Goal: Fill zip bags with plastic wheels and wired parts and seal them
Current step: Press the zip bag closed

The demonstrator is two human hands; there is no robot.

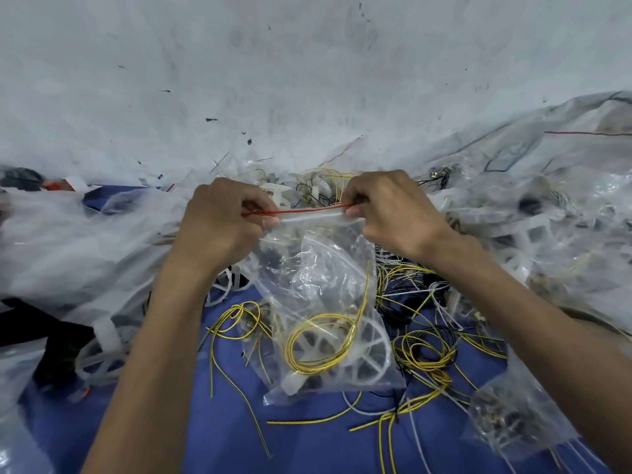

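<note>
Nearest, a blue cloth work surface [307, 446] is littered with loose yellow-and-black striped wires [420, 350]. At the near right lies a small clear plastic bag already stuffed with dark parts [513, 415], which looks like a finished one, though its seal is too blurred to confirm. Just beyond, in the middle, hangs the clear zip bag with a red strip along its mouth [318, 302], its bottom resting on the cloth. Inside it sit a white spoked plastic wheel [372, 350] and a coil of yellow wire [318, 340], so filling seems done for this bag. The left hand [222, 227] pinches the left end of the mouth and the right hand [393, 213] pinches the right end, fingers curled, stretching the strip taut between them. I judge sealing is the step in hand; whether the track is pressed shut along its length cannot be told. One yellow wire rises toward the bag's right upper corner and could catch in the closure. Farther off, a heap of loose white plastic wheels and wires [290, 196] shows much stock is left to bag. Crumpled clear plastic sheeting [85, 241] crowds the left and more packed clear bags [547, 217] the right, leaving little room, and a scuffed grey-white surface [307, 63] fills the far view.
</note>
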